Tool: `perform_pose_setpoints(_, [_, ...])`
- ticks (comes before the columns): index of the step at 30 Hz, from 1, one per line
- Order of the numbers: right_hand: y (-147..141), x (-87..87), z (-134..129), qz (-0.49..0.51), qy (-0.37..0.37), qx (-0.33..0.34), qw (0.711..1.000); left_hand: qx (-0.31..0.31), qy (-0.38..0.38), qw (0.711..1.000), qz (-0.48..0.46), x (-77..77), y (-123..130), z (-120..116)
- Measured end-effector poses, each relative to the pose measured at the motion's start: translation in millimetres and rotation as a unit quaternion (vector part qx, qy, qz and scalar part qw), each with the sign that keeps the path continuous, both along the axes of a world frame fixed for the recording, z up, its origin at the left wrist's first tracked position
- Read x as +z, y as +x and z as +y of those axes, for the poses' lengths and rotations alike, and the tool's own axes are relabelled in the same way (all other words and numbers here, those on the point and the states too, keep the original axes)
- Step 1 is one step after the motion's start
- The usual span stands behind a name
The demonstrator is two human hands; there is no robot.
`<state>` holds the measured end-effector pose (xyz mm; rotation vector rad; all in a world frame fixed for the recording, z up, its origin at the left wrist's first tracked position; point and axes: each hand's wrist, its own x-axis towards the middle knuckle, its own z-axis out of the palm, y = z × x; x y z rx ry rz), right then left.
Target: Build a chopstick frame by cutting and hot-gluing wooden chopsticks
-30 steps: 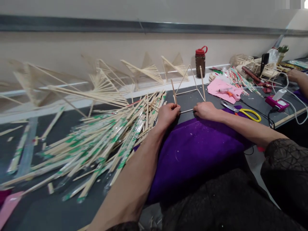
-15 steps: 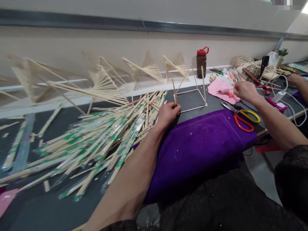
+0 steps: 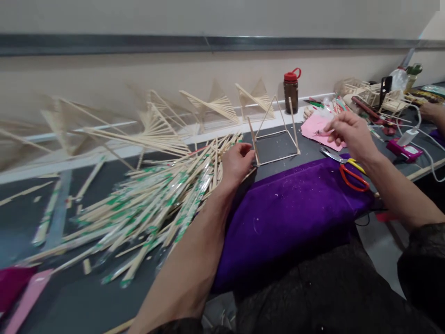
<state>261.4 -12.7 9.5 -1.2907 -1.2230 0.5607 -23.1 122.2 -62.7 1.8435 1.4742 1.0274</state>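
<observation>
My left hand is beside the near left corner of a square frame of thin wooden sticks, its fingers loosely curved and apart from the upright stick there. The frame stands on the dark table, with uprights and a leaning pair of sticks at its back. My right hand hovers by the pink sheet, fingers loosely bent and apart, with nothing visible in them. A small tool with a thin tip lies on the sheet, partly hidden by that hand. Scissors with red and yellow handles lie just below.
A purple cloth covers the table edge before me. Bundled wooden sticks are heaped at left. Twisted stick models line the wall beside a red-capped bottle. A magenta device and another person's hand are at right.
My left hand has let go of the frame's upright stick and shifted slightly left. My right hand's fingers have opened out, and the hand has moved slightly over the sheet. The view has turned a little.
</observation>
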Motion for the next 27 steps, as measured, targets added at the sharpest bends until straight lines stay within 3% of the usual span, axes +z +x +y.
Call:
perform_pose_setpoints(3, [-52,-1.9,-6,-0.044,-0.024,0.105,0.993,0.032,0.111,0.992,-0.050,19.9,-2,-11])
perform_pose_setpoints(5, [-79,1.1,-6,-0.058,-0.029,0.158,0.985,0.010,0.126,0.985,-0.119,34.3,2,-25])
perform_pose_setpoints(8, [-107,12.1,-1,-0.060,-0.030,0.209,0.976,-0.143,0.024,0.975,-0.166,50.3,12,-53])
perform_pose_setpoints(11, [-118,26.0,7,-0.045,-0.026,0.218,0.975,-0.307,-0.093,0.934,-0.156,58.1,21,-76])
perform_pose_setpoints(13, [-113,33.5,11,-0.022,-0.016,0.200,0.979,-0.344,-0.125,0.919,-0.145,61.6,19,-83])
perform_pose_setpoints(17, [-78,38.7,15,0.030,0.011,0.130,0.991,-0.265,-0.090,0.948,-0.151,70.6,-4,-81])
perform_pose_setpoints(19, [-56,34.2,15,0.047,0.011,0.099,0.994,-0.243,-0.065,0.946,-0.203,76.5,-22,-80])
perform_pose_setpoints(22, [-34,17.8,14,0.058,-0.013,0.077,0.995,-0.212,-0.005,0.937,-0.279,87.3,-51,-85])
perform_pose_setpoints(27, [-28,-19.9,13,0.013,-0.082,0.118,0.990,-0.016,0.105,0.955,-0.278,104.8,-96,-84])
